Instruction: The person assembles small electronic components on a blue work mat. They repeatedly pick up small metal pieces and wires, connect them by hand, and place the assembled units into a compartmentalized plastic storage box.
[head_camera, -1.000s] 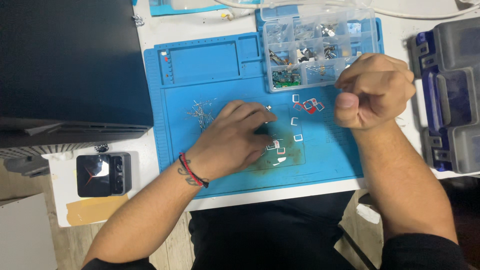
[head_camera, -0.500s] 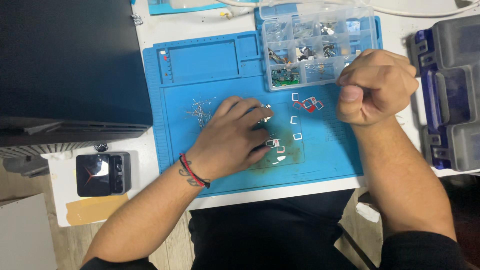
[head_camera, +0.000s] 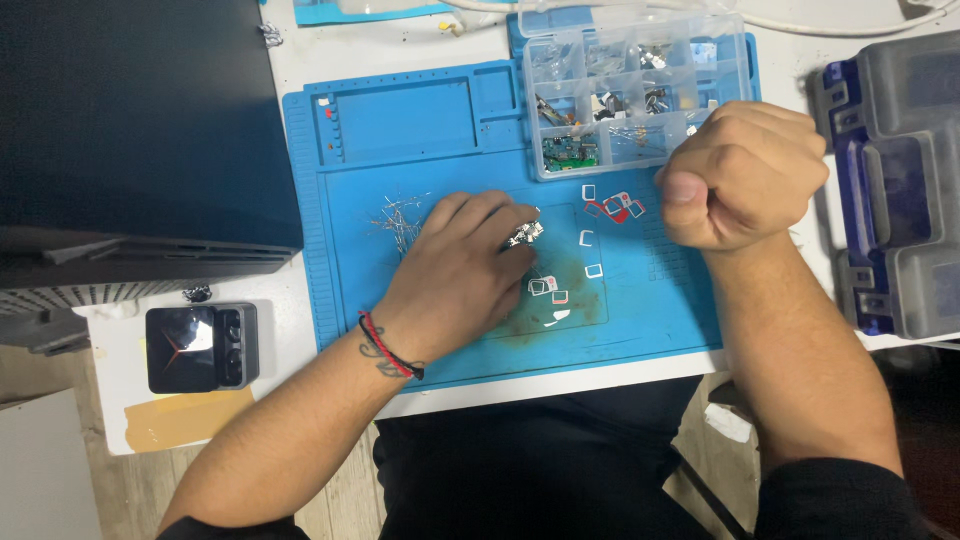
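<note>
Little has moved: left hand (head_camera: 460, 270) stays palm-down on blue silicone mat (head_camera: 400, 130), fingertips pressing small metal part (head_camera: 524, 236). Right hand (head_camera: 738, 172) stays a closed fist beside clear parts organizer (head_camera: 630, 90); contents can't tell.

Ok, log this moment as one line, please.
left hand: flat on blue mat, fingertips on small metal part | right hand: closed fist beside clear parts box | contents of fist: hidden
</note>
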